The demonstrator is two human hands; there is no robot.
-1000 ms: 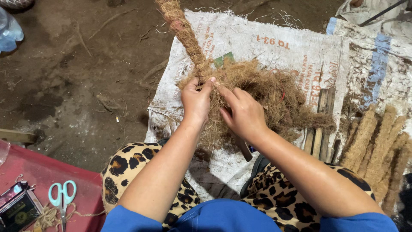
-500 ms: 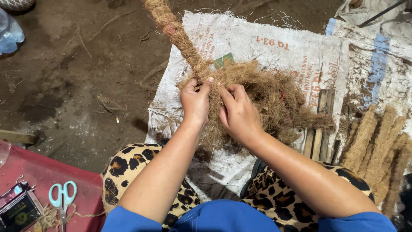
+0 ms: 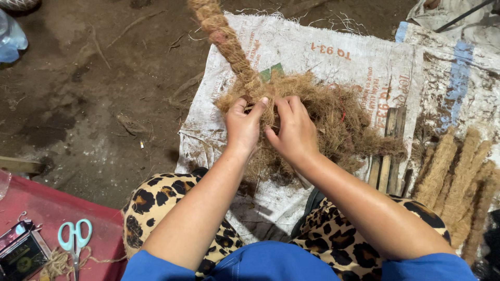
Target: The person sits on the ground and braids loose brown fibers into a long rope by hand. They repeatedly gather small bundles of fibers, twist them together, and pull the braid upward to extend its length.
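A thick stick wrapped in brown coconut fibre [image 3: 224,37] slants from the top of the view down to a loose heap of the same fibre [image 3: 333,117] on a white woven sack [image 3: 312,57]. My left hand [image 3: 242,127] pinches fibre at the lower end of the wrapped stick. Close beside it, my right hand [image 3: 294,130] grips a tuft of the loose fibre, fingers curled into the heap. Both hands touch at the fingertips over the pile.
Several finished fibre-wrapped sticks [image 3: 458,182] lie at the right beside bare wooden slats [image 3: 388,156]. Teal scissors [image 3: 73,242], twine and a small dark box [image 3: 21,255] rest on a red surface at the lower left. Bare earth floor [image 3: 88,104] lies to the left.
The wrapped stick has swung slightly leftward at its top. Both hands have shifted a little and keep working fibre at its lower end.
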